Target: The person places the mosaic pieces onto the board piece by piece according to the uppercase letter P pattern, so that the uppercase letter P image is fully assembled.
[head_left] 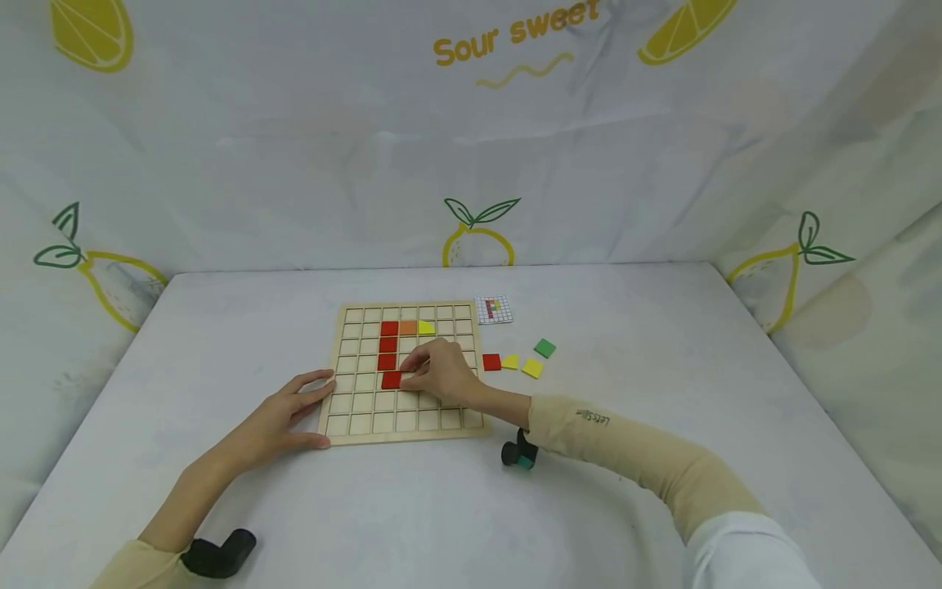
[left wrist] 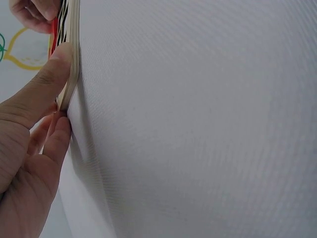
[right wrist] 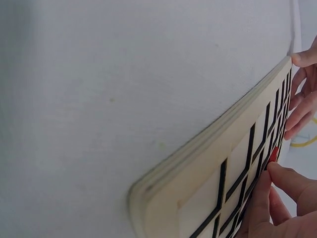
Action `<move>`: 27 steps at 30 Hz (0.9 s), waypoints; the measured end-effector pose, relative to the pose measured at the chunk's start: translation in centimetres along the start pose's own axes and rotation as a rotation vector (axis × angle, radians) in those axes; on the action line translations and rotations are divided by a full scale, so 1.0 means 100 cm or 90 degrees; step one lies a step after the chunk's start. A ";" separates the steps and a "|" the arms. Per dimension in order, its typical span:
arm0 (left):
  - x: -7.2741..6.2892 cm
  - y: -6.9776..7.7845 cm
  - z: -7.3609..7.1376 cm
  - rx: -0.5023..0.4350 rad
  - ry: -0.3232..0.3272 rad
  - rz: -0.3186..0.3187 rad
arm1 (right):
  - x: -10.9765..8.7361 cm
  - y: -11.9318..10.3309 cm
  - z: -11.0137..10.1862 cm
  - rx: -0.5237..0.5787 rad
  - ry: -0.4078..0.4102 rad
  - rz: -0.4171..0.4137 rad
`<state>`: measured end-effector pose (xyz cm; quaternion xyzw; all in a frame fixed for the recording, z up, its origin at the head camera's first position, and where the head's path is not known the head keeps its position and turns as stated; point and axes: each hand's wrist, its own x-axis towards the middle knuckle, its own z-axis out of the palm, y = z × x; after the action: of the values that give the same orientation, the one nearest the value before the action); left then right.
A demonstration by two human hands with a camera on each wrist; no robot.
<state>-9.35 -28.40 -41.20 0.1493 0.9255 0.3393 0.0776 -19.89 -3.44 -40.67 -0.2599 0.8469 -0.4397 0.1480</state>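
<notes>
A wooden grid board [head_left: 383,439] lies on the table. My right hand [head_left: 441,372] is over its middle, with thumb and fingertips pinching the edge of a red square tile [head_left: 391,379]. Directly above that tile is a column of red tiles [head_left: 387,344]. An orange tile [head_left: 408,327] and a yellow rounded tile [head_left: 426,327] continue the top row to the right. At the board's left side, my left hand [head_left: 283,413] is spread, fingertips and thumb touching the edge. The left wrist view has the thumb [left wrist: 42,84] against the board's side.
Right of the board lie a red tile [head_left: 491,362], a yellow rounded piece [head_left: 510,361], a yellow tile [head_left: 533,368] and a green tile [head_left: 545,348]. A small pattern card [head_left: 494,310] sits by the far right corner. White cloth with lemon prints hangs behind the table.
</notes>
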 end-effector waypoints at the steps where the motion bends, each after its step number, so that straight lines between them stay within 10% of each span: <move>1: 0.000 0.000 0.000 0.000 0.000 0.001 | 0.000 0.000 0.000 -0.002 0.001 -0.003; 27: 0.001 -0.004 0.002 0.005 0.002 0.002 | 0.005 0.002 0.007 -0.052 0.007 -0.035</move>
<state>-9.49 -28.52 -41.58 0.1507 0.9268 0.3358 0.0746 -20.04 -4.13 -41.27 -0.2869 0.8574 -0.4098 0.1205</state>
